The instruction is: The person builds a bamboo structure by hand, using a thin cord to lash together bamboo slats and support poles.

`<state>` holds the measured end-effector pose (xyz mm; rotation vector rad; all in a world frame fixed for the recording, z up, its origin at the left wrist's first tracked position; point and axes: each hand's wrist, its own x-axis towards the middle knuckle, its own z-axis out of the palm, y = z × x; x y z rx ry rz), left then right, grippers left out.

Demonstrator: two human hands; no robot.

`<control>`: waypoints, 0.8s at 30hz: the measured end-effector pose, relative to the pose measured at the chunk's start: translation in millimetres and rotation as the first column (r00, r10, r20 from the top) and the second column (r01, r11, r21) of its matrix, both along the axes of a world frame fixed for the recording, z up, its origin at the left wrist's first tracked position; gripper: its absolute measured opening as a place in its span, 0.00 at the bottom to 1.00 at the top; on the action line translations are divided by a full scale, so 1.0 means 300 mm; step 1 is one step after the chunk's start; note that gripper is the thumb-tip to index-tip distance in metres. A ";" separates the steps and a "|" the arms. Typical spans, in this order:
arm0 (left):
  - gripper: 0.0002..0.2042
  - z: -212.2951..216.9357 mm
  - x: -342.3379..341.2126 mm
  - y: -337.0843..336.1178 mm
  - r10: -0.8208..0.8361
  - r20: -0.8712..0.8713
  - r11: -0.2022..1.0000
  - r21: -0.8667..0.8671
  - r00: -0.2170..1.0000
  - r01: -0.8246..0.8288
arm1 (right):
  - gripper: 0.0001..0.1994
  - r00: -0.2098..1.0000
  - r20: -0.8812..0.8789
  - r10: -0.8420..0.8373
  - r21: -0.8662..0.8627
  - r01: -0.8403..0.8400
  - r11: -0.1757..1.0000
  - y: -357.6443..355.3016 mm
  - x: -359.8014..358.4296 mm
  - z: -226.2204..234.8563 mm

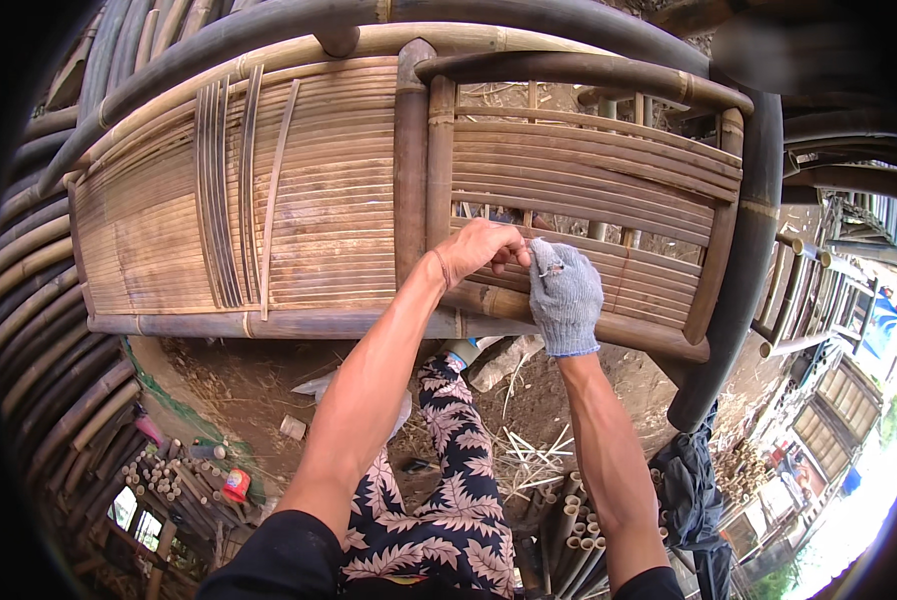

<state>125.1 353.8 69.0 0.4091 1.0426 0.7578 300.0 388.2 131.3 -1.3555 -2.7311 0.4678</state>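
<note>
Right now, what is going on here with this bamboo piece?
A person works on a bamboo frame filled with flat slats. The bare left hand and the right hand, in a grey knit glove, meet at one slat in the right-hand panel, just above the lower rail. A few loose slats lie across the left panel. Short bamboo tubes are stacked on the ground.

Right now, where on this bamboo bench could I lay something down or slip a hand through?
Free: the slatted seat left of the loose strips. Hand gaps: between the rails above the hands. Crowded: where the left hand and gloved right hand meet, and the ground cuttings.
</note>
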 end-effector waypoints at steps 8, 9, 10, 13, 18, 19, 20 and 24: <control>0.13 0.042 -0.023 0.008 -0.185 -0.231 0.973 0.096 0.955 0.212 | 0.04 0.925 -0.283 -0.253 -0.010 0.261 0.965 -0.045 0.077 0.094; 0.13 0.031 -0.022 0.003 -0.166 -0.194 0.977 0.102 0.967 0.188 | 0.05 0.931 -0.276 -0.237 -0.019 0.241 0.970 -0.047 0.098 0.101; 0.12 0.019 -0.018 -0.003 -0.147 -0.156 0.981 0.106 0.977 0.164 | 0.05 0.846 -0.346 -0.406 -0.257 0.331 0.908 -0.058 0.114 0.113; 0.12 -0.018 0.013 -0.024 -0.037 -0.145 0.979 0.194 0.989 0.065 | 0.07 0.528 -0.262 -0.808 -0.812 0.331 0.480 -0.082 0.117 0.183; 0.15 0.010 0.021 -0.050 0.197 0.066 0.980 -0.003 0.978 -0.197 | 0.18 0.661 -0.339 -0.669 -0.360 0.566 0.741 -0.063 0.042 0.223; 0.15 -0.001 0.018 -0.064 0.275 0.133 0.961 -0.061 0.952 -0.269 | 0.19 0.759 -0.220 -0.612 -0.382 0.510 0.771 -0.056 0.059 0.198; 0.16 -0.011 0.018 -0.077 0.355 0.194 0.934 -0.123 0.915 -0.336 | 0.20 0.840 -0.101 -0.533 -0.412 0.453 0.791 -0.050 0.067 0.167; 0.17 0.042 0.073 -0.067 0.450 0.233 0.891 -0.175 0.862 -0.418 | 0.16 0.864 0.044 -0.502 -0.699 0.385 0.602 -0.021 -0.034 -0.004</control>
